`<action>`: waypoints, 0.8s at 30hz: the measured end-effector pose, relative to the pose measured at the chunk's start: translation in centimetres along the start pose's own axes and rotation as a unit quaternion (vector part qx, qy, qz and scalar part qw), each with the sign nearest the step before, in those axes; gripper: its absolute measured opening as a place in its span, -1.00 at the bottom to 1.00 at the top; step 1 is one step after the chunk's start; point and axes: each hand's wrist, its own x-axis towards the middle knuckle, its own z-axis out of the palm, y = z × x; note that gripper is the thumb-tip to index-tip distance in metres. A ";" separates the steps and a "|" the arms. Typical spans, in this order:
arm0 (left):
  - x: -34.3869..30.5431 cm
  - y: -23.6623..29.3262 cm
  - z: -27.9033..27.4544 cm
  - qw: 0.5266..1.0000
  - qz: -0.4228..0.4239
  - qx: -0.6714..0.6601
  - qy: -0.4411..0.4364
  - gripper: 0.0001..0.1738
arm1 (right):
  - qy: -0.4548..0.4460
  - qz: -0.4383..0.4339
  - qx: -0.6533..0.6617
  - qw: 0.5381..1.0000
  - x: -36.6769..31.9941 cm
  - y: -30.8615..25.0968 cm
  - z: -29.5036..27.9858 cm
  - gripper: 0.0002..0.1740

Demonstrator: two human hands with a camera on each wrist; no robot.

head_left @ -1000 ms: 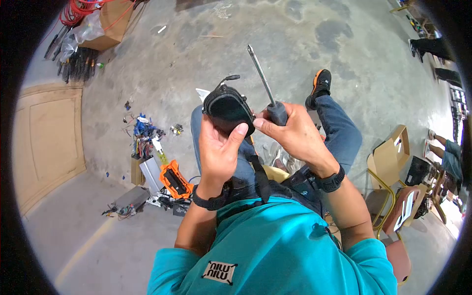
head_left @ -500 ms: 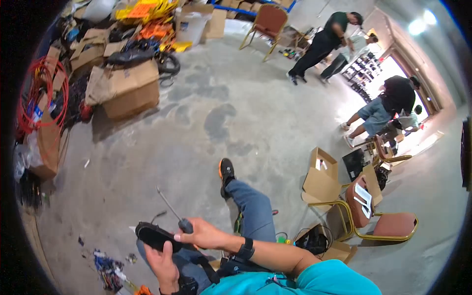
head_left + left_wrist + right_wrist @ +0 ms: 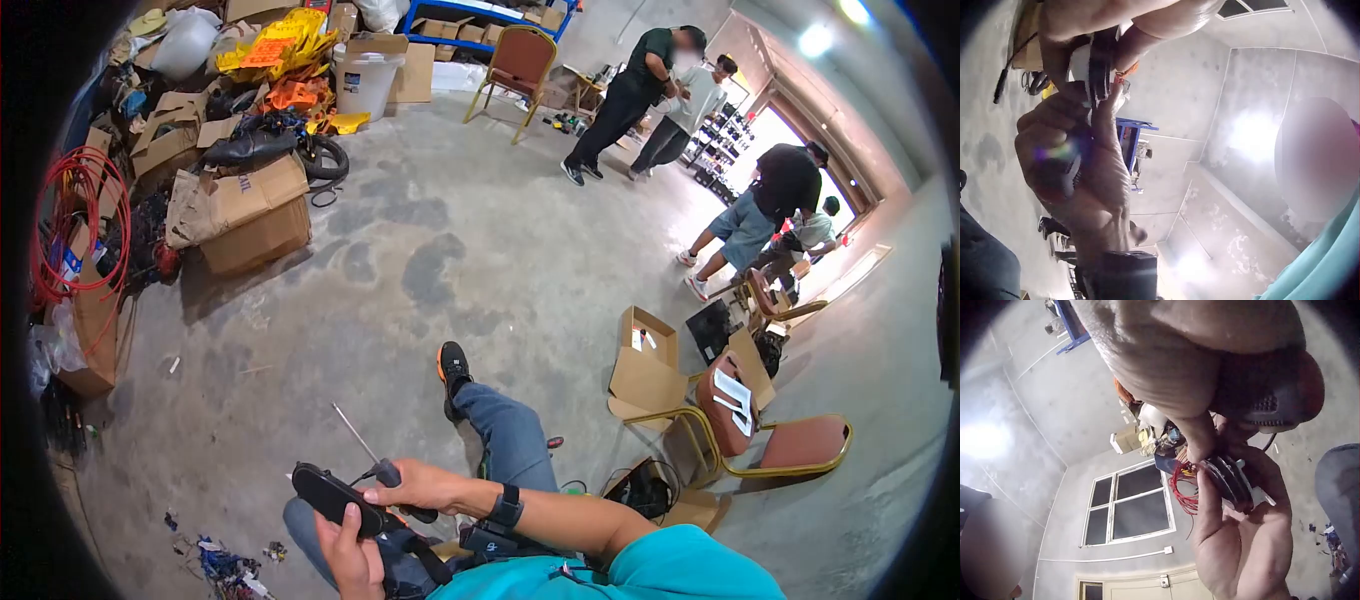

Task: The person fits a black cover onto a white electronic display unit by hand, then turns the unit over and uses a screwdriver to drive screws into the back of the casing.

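Note:
My left hand (image 3: 352, 555) holds a flat, oblong black device (image 3: 330, 492) with rounded ends, its thumb lying across the near end of the dark face. A Phillips screwdriver (image 3: 352, 430) is gripped in my right hand (image 3: 425, 486), the shaft pointing up and away from the device. The right thumb reaches the device's edge. From the right wrist view, the layered side of the device shows between the fingers, with a white piece (image 3: 1265, 497) sticking out. The screwdriver's dark handle (image 3: 1279, 390) lies within the right hand's curled fingers.
Electronic scraps and wires (image 3: 225, 562) lie on the floor at lower left. An open cardboard box (image 3: 645, 360) and a brown chair (image 3: 805, 447) stand to the right. Farther back are a large carton (image 3: 255, 230), a white bucket (image 3: 365, 85) and several people.
The head view has tilted up from the lap to the wider room, so the hands now sit low in the picture. Both hands keep hold of the device and the screwdriver.

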 end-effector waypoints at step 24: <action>0.6 3.8 -2.0 0.977 0.168 0.089 0.092 -0.42 | 0.140 -0.275 -0.511 0.802 -12.1 -11.1 2.4 -0.55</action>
